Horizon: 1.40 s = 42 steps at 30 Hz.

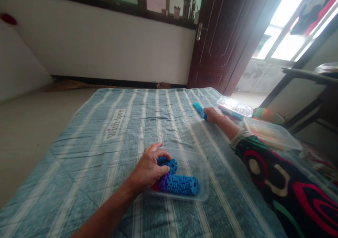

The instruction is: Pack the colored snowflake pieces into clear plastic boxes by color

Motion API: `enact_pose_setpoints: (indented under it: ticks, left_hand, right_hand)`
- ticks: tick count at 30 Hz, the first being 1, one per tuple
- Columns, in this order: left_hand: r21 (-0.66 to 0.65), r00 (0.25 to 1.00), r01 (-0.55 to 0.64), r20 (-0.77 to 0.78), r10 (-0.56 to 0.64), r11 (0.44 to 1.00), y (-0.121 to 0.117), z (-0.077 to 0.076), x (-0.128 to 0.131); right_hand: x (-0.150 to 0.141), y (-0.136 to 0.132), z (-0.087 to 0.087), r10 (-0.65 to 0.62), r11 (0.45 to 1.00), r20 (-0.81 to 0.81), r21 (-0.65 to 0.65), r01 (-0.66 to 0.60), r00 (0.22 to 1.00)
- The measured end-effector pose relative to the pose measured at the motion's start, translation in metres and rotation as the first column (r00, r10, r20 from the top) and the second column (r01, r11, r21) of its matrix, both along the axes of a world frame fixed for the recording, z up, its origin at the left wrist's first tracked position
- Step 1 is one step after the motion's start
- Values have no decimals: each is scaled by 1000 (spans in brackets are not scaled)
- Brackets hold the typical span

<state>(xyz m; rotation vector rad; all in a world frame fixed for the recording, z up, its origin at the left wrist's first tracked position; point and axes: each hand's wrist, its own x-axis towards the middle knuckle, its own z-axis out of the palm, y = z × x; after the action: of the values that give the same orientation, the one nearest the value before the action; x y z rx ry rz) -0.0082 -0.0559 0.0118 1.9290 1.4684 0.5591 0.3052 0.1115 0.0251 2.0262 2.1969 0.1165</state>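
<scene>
Blue rolls of toothed plastic discs [182, 185] lie in a shallow clear plastic tub [203, 172] on a striped blue-and-white bedspread [79, 160]. The longest roll lies across the tub, with a purple section [163, 183] and a sliver of red at the end nearest the left hand. A shorter blue roll [169, 164] sits just behind it, against the purple section.

The left hand [148, 169] is closed over that shorter roll from above, its fingers curled down onto the blue discs. The right arm, in a black sleeve [280, 181] with red and cream swirls, stretches toward the far side of the bed. The right hand [212, 114] lies beside a slim blue roll [200, 111], touching its near end; it may be gripping it, but the angle is too poor to tell.

Two clear plastic boxes sit just beyond the right hand: one [233, 107] at the bed's far corner, the other [271, 134] nearer, holding something orange and yellow. A dark wooden door [213, 44] with a metal handle stands behind the bed.
</scene>
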Motion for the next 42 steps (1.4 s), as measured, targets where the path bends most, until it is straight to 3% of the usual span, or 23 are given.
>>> enact_pose_setpoints:
  ticks: [6,9,11,13,15,18,21,24,42]
  left_hand:
    - [1,1000,0,9,0,1000,0,-2,0]
    - [-4,1000,6,-1,-6,1000,0,-2,1]
    - [-6,1000,13,-2,-13,1000,-1,-2,1]
    - [-7,1000,17,1,-17,1000,-1,-1,1]
    - [-1,1000,26,6,-26,1000,-1,-1,1]
    - [17,999,43,10,-43,999,1,-3,1]
    - [41,999,50,5,-51,998,2,-6,0]
    - [66,999,54,-5,-54,996,2,-9,-1]
    - [110,989,102,-120,-89,989,2,-5,-1]
  right_hand:
    - [-9,-15,19,45,999,-24,5,-45,999]
    - [-28,-43,37,184,983,-121,6,-184,975]
    - [-47,-72,50,381,915,-305,-14,-404,873]
    - [-68,-103,59,521,792,-438,-72,-606,732]
    - [-88,-129,61,621,684,-452,-86,-724,640]
    - [-112,-151,52,704,625,-330,-132,-769,629]
    - [-127,-158,38,734,626,-196,-175,-760,650]
    - [-132,-162,28,739,641,-153,-139,-754,656]
    - [-119,-177,-6,642,740,-316,18,-672,699]
